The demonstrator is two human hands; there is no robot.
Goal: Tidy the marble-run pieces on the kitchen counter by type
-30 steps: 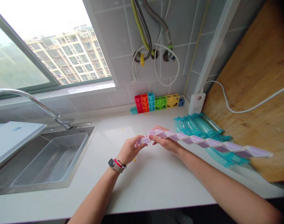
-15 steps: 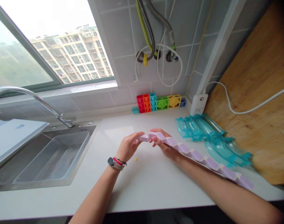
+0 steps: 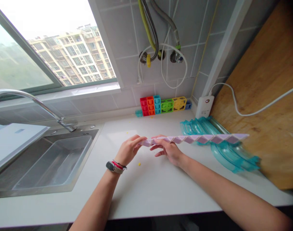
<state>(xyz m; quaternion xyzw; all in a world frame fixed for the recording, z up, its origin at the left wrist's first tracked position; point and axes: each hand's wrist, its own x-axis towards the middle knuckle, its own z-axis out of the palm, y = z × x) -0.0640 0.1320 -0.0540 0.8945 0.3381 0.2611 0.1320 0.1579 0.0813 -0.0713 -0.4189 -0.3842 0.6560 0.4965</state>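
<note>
A long strip of lilac, white-edged segments (image 3: pixel 204 139) stretches almost level above the white counter. Its left end is pinched between the thumb and fingers of my left hand (image 3: pixel 130 149), which has a watch and a red band at the wrist. Close beside it, my right hand (image 3: pixel 169 149) grips the strip near that same end with thumb and index finger, the other fingers loosely spread below. The strip's free end reaches right, past my right hand, over the clear teal curved pieces (image 3: pixel 223 155).
Colourful blocks (image 3: pixel 167 105) line the back wall. At the right are a white charger-like box (image 3: pixel 204 106) with a cable and a wooden board (image 3: pixel 264 96). On the left lie a sink (image 3: pixel 70 186) with a clear bin and a faucet (image 3: pixel 40 102). Yellow bits dot the counter (image 3: pixel 136 192).
The strip's free end has swung up from the lower right, so the strip now lies nearly horizontal. My right hand has turned, and its lower fingers show more. My left hand has shifted slightly left.
</note>
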